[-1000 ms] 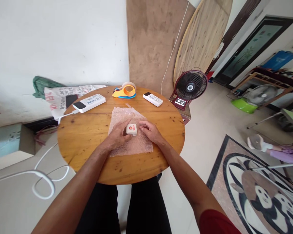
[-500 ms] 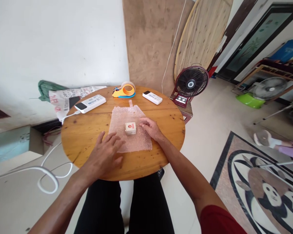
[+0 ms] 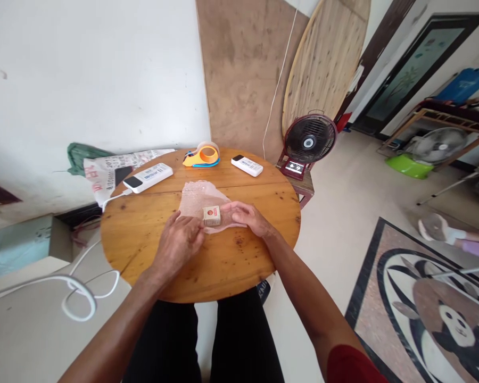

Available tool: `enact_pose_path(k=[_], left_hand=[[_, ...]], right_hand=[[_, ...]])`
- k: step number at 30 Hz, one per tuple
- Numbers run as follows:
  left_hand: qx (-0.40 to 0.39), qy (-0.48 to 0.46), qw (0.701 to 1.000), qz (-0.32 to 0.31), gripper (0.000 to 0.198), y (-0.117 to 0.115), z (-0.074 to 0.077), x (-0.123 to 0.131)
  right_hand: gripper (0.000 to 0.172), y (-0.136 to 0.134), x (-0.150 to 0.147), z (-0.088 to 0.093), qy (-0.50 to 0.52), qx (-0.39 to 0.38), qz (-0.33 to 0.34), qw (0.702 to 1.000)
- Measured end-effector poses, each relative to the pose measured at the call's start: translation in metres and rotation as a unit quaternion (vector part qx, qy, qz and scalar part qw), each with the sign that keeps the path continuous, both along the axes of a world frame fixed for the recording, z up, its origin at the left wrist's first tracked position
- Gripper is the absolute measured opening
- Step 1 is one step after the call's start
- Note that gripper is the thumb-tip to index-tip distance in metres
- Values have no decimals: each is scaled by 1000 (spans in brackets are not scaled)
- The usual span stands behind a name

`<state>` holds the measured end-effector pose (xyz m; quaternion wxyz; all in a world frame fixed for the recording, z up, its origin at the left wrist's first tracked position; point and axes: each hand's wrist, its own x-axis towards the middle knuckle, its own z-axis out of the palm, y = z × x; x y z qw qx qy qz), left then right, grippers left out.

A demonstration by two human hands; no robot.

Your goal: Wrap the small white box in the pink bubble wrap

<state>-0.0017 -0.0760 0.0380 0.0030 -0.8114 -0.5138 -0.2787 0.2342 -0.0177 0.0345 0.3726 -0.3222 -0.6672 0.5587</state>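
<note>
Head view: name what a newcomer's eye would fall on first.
Probably the small box on the bubble wrap, between the left hand and right hand. Next, the orange tape dispenser near the far edge of the table. The panda floor design also stands out at lower right.

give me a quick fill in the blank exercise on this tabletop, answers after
The small printed carton lies on pinkish ____ wrap.

The carton sits between the left hand and the ____.

The tape dispenser stands between two devices coloured mostly ____.

A white cable runs to the device on the ____.

Missing words: bubble; right hand; white; left.
</note>
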Motion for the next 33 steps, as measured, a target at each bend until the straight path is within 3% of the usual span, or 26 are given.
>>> enact_pose_path(k=[4, 9, 12, 16, 21, 27, 30, 33], left_hand=[[-17, -32, 999, 39, 19, 19, 1, 6], [-42, -72, 995, 46, 20, 29, -1, 7], [-33, -60, 997, 34, 34, 30, -7, 0], [-49, -111, 993, 15, 28, 40, -15, -8], [-160, -261, 952, 10, 33, 58, -22, -5], [-199, -402, 894, 10, 29, 59, -22, 7], [-194, -433, 880, 9, 27, 56, -21, 9], [-197, -457, 867, 10, 27, 56, -22, 11]], right_hand=[[60, -2, 2, 4, -35, 30, 41, 998], [28, 6, -9, -13, -60, 52, -35, 996], [27, 10, -12, -21, -44, 64, -69, 995], [26, 11, -13, -23, -41, 70, -89, 993], [30, 13, -14, -16, -31, 1, -76, 997], [29, 32, -12, 11, -123, -21, 62, 990], [25, 39, -15, 18, -138, -10, 66, 988], [24, 39, -20, 11, -108, -43, 28, 993]])
